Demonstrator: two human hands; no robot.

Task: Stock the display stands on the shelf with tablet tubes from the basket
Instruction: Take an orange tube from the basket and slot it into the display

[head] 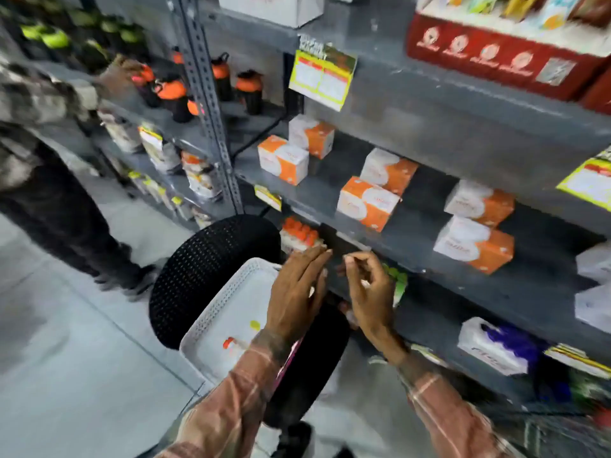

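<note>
A white perforated basket (211,312) rests on a black stool, holding an orange-capped tablet tube (231,345) and a yellow cap (255,324). My left hand (296,289) hovers over the basket's far corner, fingers straight and holding nothing. My right hand (368,285) is beside it, fingers curled loosely, in front of a green display stand (398,284) on the lower shelf. Whether it pinches anything is unclear through the blur. A display stand filled with orange-capped tubes (299,234) sits just beyond my left fingertips on that shelf.
Orange-and-white boxes (367,203) stand on the grey metal shelf (317,193) above. A black perforated stool (211,272) holds the basket. Another person (49,160) stands at the left, reaching into the neighbouring shelf. A white and purple box (496,348) sits lower right.
</note>
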